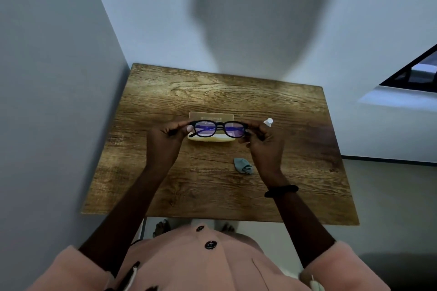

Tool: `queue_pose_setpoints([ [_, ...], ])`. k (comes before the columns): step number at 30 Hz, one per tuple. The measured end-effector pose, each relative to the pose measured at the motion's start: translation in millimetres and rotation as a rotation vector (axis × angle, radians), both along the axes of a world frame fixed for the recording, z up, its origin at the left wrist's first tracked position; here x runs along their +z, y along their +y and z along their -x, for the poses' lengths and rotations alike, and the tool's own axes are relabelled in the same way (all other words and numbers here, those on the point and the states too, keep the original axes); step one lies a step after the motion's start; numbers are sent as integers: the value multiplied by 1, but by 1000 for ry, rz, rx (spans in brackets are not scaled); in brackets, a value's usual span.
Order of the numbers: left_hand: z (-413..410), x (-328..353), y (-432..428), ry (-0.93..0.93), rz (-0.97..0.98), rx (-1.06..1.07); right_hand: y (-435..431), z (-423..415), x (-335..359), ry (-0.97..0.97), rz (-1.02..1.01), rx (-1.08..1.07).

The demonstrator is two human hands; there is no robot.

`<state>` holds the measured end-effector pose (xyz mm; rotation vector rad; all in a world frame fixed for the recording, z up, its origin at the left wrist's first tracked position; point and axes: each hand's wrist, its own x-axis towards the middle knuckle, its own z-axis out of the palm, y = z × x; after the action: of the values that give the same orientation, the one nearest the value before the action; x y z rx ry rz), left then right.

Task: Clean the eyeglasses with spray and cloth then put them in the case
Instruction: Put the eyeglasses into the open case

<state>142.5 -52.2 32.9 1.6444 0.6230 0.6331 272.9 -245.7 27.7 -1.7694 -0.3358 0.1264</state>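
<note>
1. The black-framed eyeglasses [219,129] were held over the open cream case [211,125] at the wooden table's [165,184] middle, likely so they could be lowered in.
2. The left hand [165,142] and right hand [266,143] each pinched a frame end, forearms extended.
3. The crumpled grey cloth [242,166] and white spray bottle [268,122] lay toward the right edge, set aside.

The bench [212,184] was brown with dark wood lines. On it, the glasses [220,129] were black, the case [211,117] tan, the cloth [242,166] grey-blue.
</note>
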Motion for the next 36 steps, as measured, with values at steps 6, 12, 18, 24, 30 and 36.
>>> queue_pose_setpoints([
  [6, -10, -21, 11, 162, 27, 52, 15, -13, -38, 54, 68, -20],
  [12, -23, -45, 24, 237, 47, 40, 23, -18, -53, -71, 268, -29],
  [18, -36, -61, 36, 285, 38, -1, 29, -28, -61, -211, 493, 4],
  [24, -39, -71, 39, 343, 29, -33, 30, -31, -70, -267, 635, 67],
  [30, -42, -72, 44, 385, -33, -115, 31, -32, -77, -234, 644, 83],
  [36, -40, -76, 51, 428, -189, -232, 29, -31, -78, -238, 657, 92],
])
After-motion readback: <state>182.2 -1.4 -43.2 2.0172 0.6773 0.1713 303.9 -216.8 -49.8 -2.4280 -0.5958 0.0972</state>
